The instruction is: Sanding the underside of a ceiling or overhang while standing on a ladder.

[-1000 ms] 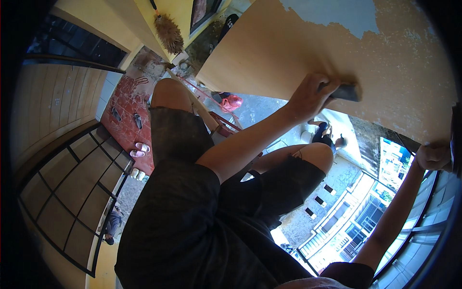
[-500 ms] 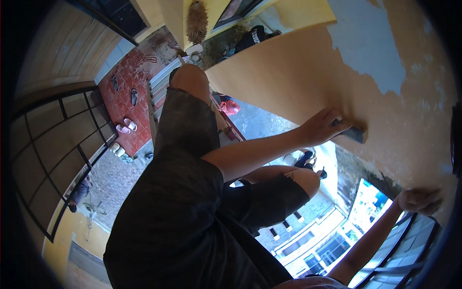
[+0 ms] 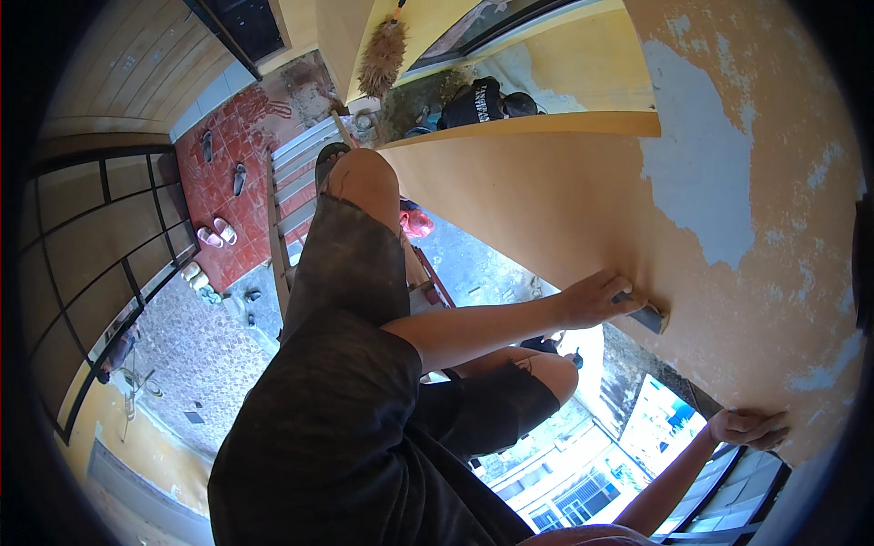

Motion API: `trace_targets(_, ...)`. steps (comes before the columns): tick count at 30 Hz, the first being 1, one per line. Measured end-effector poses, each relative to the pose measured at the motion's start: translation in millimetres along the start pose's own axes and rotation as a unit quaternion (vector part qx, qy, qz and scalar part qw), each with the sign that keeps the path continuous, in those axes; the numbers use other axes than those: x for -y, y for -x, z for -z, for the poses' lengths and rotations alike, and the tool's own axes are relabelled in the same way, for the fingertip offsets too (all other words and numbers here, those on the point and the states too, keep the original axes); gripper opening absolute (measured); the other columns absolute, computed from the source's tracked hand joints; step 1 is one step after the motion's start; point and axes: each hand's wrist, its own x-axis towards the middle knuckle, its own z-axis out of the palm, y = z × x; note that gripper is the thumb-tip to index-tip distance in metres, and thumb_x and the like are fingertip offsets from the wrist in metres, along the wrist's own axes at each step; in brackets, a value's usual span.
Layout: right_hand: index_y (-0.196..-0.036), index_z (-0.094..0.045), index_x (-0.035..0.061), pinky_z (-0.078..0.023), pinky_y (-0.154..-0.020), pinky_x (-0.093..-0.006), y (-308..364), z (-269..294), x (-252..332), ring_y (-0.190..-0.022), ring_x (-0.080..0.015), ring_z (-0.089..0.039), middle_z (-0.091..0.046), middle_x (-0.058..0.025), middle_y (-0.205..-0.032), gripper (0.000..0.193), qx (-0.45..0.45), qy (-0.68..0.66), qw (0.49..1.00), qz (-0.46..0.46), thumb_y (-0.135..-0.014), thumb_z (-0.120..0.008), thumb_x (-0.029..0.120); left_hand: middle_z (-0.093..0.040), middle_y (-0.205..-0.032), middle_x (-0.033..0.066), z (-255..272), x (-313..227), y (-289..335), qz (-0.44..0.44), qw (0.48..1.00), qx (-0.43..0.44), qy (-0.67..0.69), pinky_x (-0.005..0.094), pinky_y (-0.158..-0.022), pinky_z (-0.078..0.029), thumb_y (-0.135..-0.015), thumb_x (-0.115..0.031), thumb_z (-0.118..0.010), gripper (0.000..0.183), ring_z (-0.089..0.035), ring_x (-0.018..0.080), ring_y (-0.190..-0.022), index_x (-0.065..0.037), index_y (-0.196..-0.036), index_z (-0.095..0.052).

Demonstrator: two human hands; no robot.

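A scraper with a wide, flat blade [image 3: 652,318] is held in my left hand [image 3: 587,300], fingers closed round its dark handle. Its blade lies against the orange-painted wall [image 3: 583,182], below a bare grey patch [image 3: 701,173] where the paint has come off. My right hand [image 3: 745,428] is at the wall's lower right edge, fingers bent and pressed together against it. What those fingers grip, if anything, is hidden. My bare knees and dark shorts [image 3: 355,246] fill the middle of the view.
A ladder [image 3: 296,187] stands beside my left leg, far above the ground. A feather duster [image 3: 382,56] hangs at the top. Beyond the wall, a person in a dark shirt [image 3: 473,105] bends down. Slippers [image 3: 218,232] lie on red tiles; a black-framed window grille [image 3: 100,264] is at left.
The view has shifted, so the wall sits lower in the picture and more of the other person shows. The scraper is slightly nearer the grey patch, still in my left hand.
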Motion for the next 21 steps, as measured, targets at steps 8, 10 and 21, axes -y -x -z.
trace_targets(8,-0.122,-0.031,0.0048,-0.04,-0.098,-0.0512,-3,1,1,-0.12,-0.0401,-0.049,-0.051,-0.0192,-0.13,0.043,0.032,0.023,0.999,-0.004,-0.091,-0.058,0.018,-0.049,-0.101,0.0113,3,-13,-5,0.025,0.998,-0.038,0.05,0.0337,-0.086,-0.049,-0.075,-0.007,-0.071,0.057,-0.048,0.0258,-0.098,-0.02,-0.128,-0.054)
trace_targets(10,-0.121,-0.031,0.0038,-0.039,-0.099,-0.051,-7,3,4,-0.12,-0.0402,-0.048,-0.051,-0.02,-0.129,0.041,0.025,0.018,1.0,0.005,-0.092,-0.057,0.017,-0.049,-0.101,0.0115,2,-14,-2,0.041,0.997,-0.039,0.043,0.0339,-0.086,-0.048,-0.075,-0.006,-0.071,0.056,-0.048,0.0256,-0.098,-0.02,-0.127,-0.054)
trace_targets(21,-0.12,-0.031,0.0016,-0.041,-0.098,-0.0524,-23,7,14,-0.119,-0.0415,-0.048,-0.048,-0.0212,-0.13,0.045,0.018,0.002,1.0,0.012,-0.091,-0.058,0.022,-0.051,-0.111,0.0147,-12,-11,11,0.033,0.995,-0.031,0.09,0.0362,-0.087,-0.048,-0.079,-0.005,-0.066,0.057,-0.05,0.0291,-0.102,-0.016,-0.132,-0.047)
